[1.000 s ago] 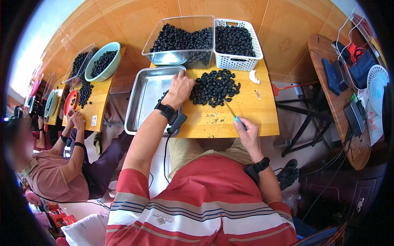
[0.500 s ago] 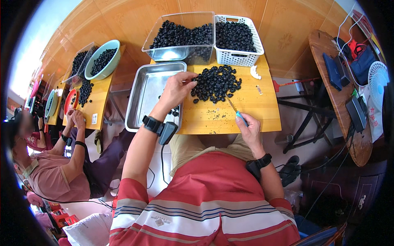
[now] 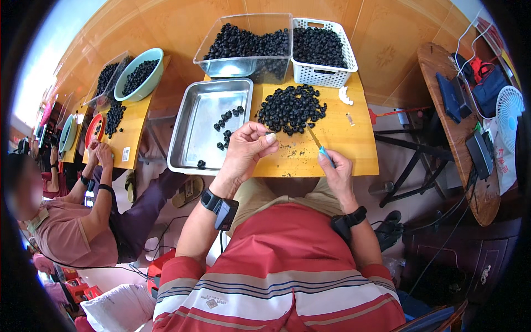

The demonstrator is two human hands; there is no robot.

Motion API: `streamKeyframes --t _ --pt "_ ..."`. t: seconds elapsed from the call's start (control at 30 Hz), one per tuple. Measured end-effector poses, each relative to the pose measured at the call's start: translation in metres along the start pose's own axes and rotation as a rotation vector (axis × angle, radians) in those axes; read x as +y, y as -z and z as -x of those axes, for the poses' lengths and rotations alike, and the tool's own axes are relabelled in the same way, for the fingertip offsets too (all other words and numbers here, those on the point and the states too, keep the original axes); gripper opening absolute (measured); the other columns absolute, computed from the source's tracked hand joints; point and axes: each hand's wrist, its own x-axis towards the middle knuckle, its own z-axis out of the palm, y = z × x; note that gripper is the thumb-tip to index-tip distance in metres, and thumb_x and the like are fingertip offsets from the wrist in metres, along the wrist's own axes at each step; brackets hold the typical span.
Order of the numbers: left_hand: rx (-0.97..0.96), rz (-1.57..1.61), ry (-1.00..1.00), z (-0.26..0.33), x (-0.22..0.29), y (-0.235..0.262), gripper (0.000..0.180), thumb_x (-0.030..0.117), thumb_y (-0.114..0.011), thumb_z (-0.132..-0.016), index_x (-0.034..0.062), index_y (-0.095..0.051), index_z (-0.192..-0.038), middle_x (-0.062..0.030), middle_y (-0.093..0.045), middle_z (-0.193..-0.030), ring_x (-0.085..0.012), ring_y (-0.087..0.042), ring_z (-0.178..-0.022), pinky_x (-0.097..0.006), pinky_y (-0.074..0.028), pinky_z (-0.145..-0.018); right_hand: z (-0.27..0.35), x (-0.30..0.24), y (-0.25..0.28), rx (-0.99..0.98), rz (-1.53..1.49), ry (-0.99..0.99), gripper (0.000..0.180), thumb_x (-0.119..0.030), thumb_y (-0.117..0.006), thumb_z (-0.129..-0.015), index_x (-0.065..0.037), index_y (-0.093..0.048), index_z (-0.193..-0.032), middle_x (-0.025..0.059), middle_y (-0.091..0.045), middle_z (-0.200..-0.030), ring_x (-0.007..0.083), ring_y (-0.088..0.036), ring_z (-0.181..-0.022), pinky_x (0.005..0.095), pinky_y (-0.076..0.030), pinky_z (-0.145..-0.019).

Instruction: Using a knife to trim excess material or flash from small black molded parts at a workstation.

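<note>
My left hand (image 3: 246, 150) is closed in a pinch over the near left part of the table, with a small dark bit showing at the fingertips. It looks like one of the round black pieces, though the fingers mostly cover it. In my right hand (image 3: 338, 172) is a blue-handled knife (image 3: 313, 135), its narrow blade pointing up and left toward the heap. That heap of small, round, shiny black pieces (image 3: 290, 109) lies on the yellow table (image 3: 354, 149). To the left, a metal tray (image 3: 191, 105) holds several similar pieces.
Behind the heap stand a clear bin (image 3: 243, 66) and a white perforated basket (image 3: 323, 76), both full of black pieces. Dark crumbs and a white scrap (image 3: 345, 96) lie on the table. At left, another person (image 3: 77, 227) works at a second table. A fan (image 3: 509, 113) stands right.
My left hand has drawn back from the heap's left edge toward me, its fingers still pinched, uncovering pieces in the tray. My right hand with the knife has barely moved.
</note>
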Motion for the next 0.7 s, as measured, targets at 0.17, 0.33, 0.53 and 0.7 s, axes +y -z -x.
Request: streamKeyframes --t 0.17,0.33,0.53,0.7 --pt "0.04 0.218 0.022 0.003 -0.027 0.003 0.019 0.002 -0.068 -0.096 0.0048 -0.068 -0.114 -0.0071 -0.072 -0.1 -0.0189 -0.073 -0.091 -0.031 -0.064 -0.083 0.004 -0.015 -0.001 0.002 -0.025 0.002 0.034 -0.028 -0.072 -0.098 0.005 -0.072 -0.104 -0.0054 -0.056 -0.073 0.004 -0.046 -0.067 0.024 -0.039 -0.057" --pt "0.055 0.308 0.102 0.008 -0.036 -0.005 0.018 0.003 -0.067 -0.097 0.0028 -0.067 -0.115 -0.0092 -0.072 -0.104 -0.0205 -0.073 -0.096 -0.031 -0.064 -0.087 0.008 -0.027 -0.002 -0.053 -0.025 0.079 0.032 -0.026 -0.072 -0.097 0.005 -0.072 -0.104 -0.0036 -0.058 -0.073 0.0045 -0.048 -0.067 0.0237 -0.04 -0.057" --pt "0.027 0.343 0.128 0.015 -0.043 -0.013 0.018 0.005 -0.066 -0.098 0.0024 -0.067 -0.116 -0.0088 -0.072 -0.106 -0.0198 -0.072 -0.099 -0.031 -0.063 -0.09 0.016 -0.036 -0.001 -0.096 -0.03 0.071 0.031 -0.025 -0.074 -0.096 0.005 -0.071 -0.105 -0.0011 -0.062 -0.074 0.0056 -0.051 -0.067 0.0244 -0.043 -0.059" --pt "0.018 0.408 0.152 0.018 -0.049 -0.015 0.019 0.007 -0.065 -0.099 0.0039 -0.066 -0.117 -0.0073 -0.072 -0.107 -0.0177 -0.072 -0.099 -0.031 -0.062 -0.092 0.019 -0.041 -0.001 -0.156 -0.02 0.095 0.033 -0.027 -0.074 -0.096 0.005 -0.072 -0.106 0.0027 -0.065 -0.076 0.0072 -0.055 -0.069 0.0249 -0.045 -0.061"
